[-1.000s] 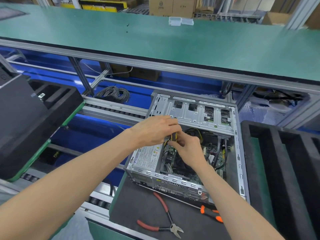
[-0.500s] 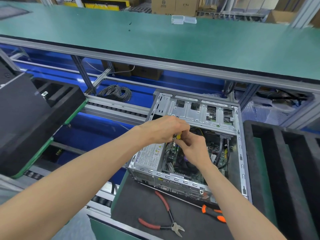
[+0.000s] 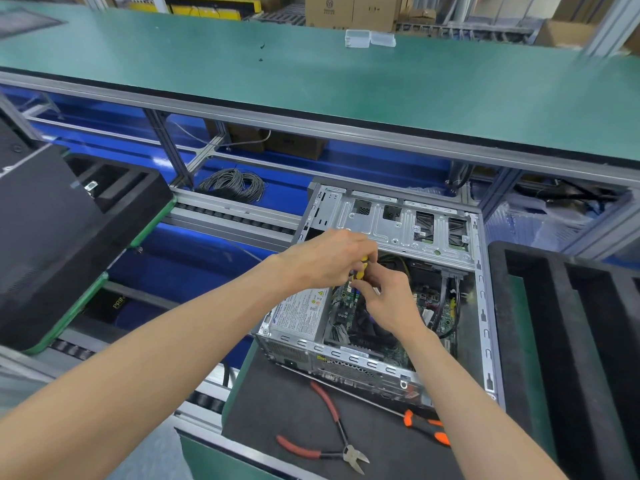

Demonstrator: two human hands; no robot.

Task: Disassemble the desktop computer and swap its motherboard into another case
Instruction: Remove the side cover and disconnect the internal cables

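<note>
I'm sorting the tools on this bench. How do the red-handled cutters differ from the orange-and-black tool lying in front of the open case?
The red-handled cutters have two long thin handles, spread apart; the orange-and-black tool shows one thicker handle. The cutters lie fully in view, steel jaws pointing right; the orange-and-black tool is partly hidden behind the right forearm, so its full shape is unclear. Both lie untouched on the dark mat in front of the computer case.

Both arms fwd, left hand (image 3: 329, 259) & right hand (image 3: 389, 299) curled, fingertips touching.

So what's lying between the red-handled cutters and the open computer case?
Head view: only bare dark mat between the cutters and the case.
</note>
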